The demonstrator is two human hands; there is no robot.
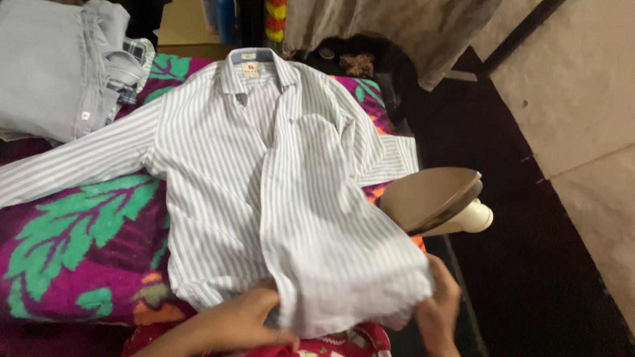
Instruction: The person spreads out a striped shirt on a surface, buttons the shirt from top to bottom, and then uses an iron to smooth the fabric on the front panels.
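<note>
Now my left hand [228, 324] sits at the bottom hem of the striped shirt [264, 192], fingers curled and pinching the cloth where the two front panels meet. My right hand [438, 307] grips the lower right corner of that same hem, fingers closed on the fabric, partly tucked behind it. The shirt lies face up and spread out on a blanket [79, 244] with a purple ground and big green leaves; its collar [254, 66] points away from me, one sleeve [79, 162] stretches out to the left, and the other sleeve is folded in near the right edge. Just beside my right hand, on the right edge of the blanket, an iron [436, 201] rests tipped up so its metal plate shows. At the far left corner lie folded grey clothes [59, 66], well apart from my hands. To the right is a pale stone floor [575, 106].
</note>
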